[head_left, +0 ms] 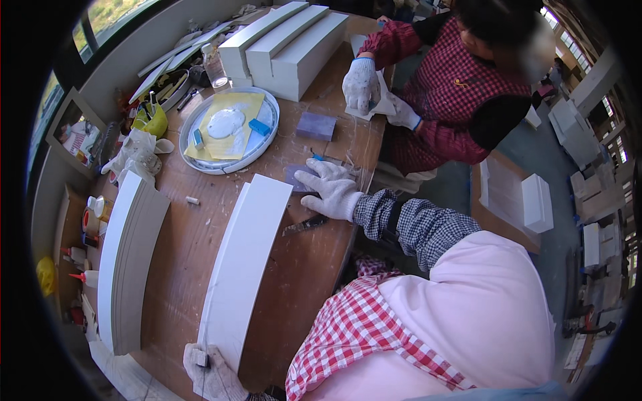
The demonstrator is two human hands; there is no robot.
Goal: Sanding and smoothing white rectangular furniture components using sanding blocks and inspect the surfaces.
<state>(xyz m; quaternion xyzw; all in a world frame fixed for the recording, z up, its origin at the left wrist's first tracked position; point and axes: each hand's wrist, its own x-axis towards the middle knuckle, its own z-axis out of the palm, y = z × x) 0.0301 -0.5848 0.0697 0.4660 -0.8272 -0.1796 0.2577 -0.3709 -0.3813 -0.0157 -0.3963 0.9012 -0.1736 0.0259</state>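
My left hand (pixel 219 379), in a pale work glove, is closed on a small light-grey block (pixel 201 359) by the near end of a long white curved panel (pixel 242 267). Part of that hand is hidden at the panel's end. My right hand (pixel 332 190), gloved too, lies on the table beyond the panel's far end with its fingers spread. Its fingertips reach a flat purple-grey block (pixel 294 176), partly covered by the hand. A small blue piece (pixel 317 157) lies beside the fingers. Just below this hand is a dark knife-like tool (pixel 304 224).
A second white curved piece (pixel 127 267) stands at left. Farther off are a round white tray (pixel 190 159) with yellow sandpaper, a purple block (pixel 315 126) and stacked white mouldings (pixel 304 63). Across the table's corner, a co-worker's gloved hands (pixel 361 83) hold a white piece.
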